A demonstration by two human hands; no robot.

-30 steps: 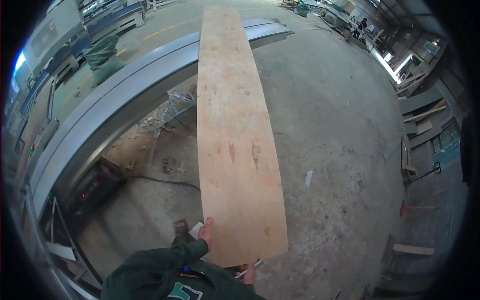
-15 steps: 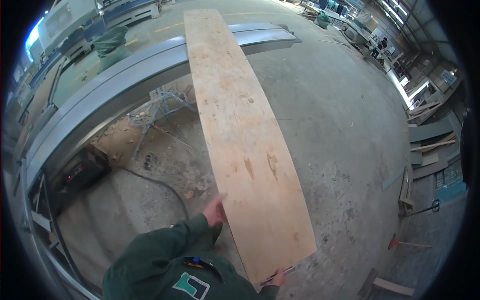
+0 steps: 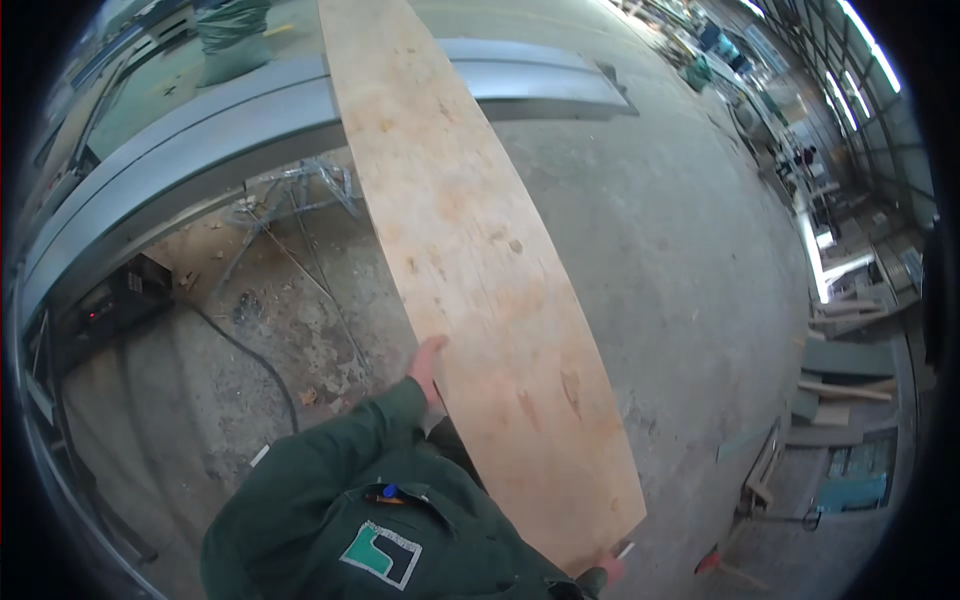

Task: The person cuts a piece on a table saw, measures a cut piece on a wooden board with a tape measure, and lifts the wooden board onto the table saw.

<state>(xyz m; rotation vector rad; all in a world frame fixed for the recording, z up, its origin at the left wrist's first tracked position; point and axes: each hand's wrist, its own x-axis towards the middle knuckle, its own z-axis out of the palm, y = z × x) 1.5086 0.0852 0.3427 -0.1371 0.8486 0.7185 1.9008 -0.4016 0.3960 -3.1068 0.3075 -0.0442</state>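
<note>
A long, pale plywood board (image 3: 480, 270) with brown knots runs from my body to the far edge of the view. Partway along, it lies across a grey metal machine rail (image 3: 240, 105). My left hand (image 3: 428, 366) grips the board's left edge, its thumb over the top and its other fingers mostly hidden. At the near right corner, my right hand (image 3: 609, 568) is closed on the board's end. A small pale-tipped thing (image 3: 626, 549) sticks out by that hand, too little of it showing to name.
On the floor to the left stands a black box with a red light (image 3: 110, 305), its cable (image 3: 245, 350) trailing toward me. A tangle of metal rods (image 3: 300, 205) lies under the rail. Board offcuts (image 3: 845, 375) are piled at the right, near a red-headed tool (image 3: 709, 560).
Board and hands appear shifted to the right at the near end as the view turns. My left hand sits a little farther forward in the picture; both hands stay on the board.
</note>
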